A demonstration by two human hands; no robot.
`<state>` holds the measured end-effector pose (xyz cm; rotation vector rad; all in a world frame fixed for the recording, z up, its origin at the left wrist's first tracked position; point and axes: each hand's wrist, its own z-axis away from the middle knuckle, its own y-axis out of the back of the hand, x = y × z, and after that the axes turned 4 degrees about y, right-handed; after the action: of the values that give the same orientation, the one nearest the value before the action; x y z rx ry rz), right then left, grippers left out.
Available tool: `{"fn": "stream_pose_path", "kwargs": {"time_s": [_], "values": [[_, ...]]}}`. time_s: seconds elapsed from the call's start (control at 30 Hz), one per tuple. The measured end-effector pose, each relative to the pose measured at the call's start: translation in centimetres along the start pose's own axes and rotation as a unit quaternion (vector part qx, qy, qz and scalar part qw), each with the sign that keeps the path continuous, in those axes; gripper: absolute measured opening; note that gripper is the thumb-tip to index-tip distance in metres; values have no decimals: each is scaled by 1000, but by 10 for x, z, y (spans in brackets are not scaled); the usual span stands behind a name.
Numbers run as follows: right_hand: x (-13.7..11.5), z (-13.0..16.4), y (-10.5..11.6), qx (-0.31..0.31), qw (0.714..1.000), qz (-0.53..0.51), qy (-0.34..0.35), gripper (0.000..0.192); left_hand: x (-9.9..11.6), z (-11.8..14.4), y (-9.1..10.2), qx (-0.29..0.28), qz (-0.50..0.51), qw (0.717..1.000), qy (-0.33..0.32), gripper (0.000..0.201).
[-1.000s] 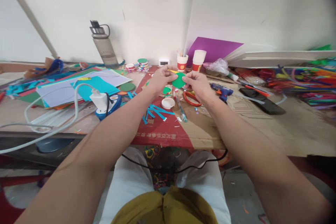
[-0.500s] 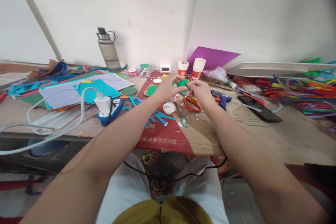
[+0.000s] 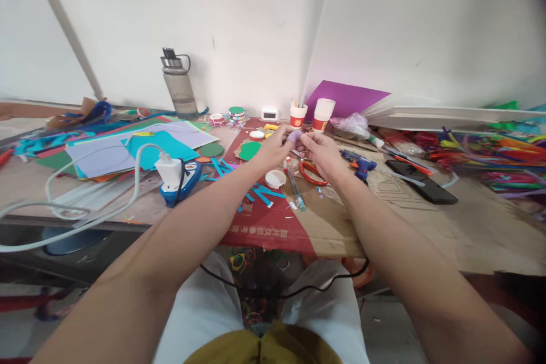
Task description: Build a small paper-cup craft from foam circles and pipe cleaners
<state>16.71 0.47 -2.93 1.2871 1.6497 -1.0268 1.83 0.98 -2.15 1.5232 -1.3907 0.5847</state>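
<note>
The left hand [image 3: 277, 148] and right hand [image 3: 321, 151] pinched a lilac piece [image 3: 294, 136], apparently paper; uneven pressure between them could have creased it.

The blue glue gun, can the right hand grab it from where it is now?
Probably yes: the blue glue gun lies just right of the right hand, and nothing seems to stand between them. That hand looks busy with a purple piece, though, so it might have to let go first.
</note>
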Motion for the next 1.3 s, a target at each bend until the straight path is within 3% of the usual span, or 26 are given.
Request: {"fn": "stream_pose_path", "kwargs": {"time_s": [0.17, 0.3, 0.6, 0.77, 0.93, 1.07, 1.3], "values": [[-2, -2, 1, 33, 999, 28, 11, 29, 0, -1, -1, 8, 197, 974, 112, 15], [-2, -4, 4, 77, 992, 87, 50, 25, 2, -1, -1, -8, 249, 962, 113, 18], [-4, -2, 5, 97, 972, 192, 93, 12, 3, 4, -6, -66, 286, 950, 108, 20], [-6, 1, 3, 69, 971, 204, 105, 12, 2, -1, -1, -35, 250, 961, 110, 29], [-9, 5, 0, 63, 962, 223, 145, 14, 13, -15, 34, 70, 251, 961, 93, 27], [-14, 14, -8, 2, 942, 283, 181, 9, 29, -20, 62, 153, 286, 944, 68, 16], [-20, 38, -34, -183, 879, 342, 277, 7, 34, -18, 67, 163, 314, 932, 72, 11]]}}
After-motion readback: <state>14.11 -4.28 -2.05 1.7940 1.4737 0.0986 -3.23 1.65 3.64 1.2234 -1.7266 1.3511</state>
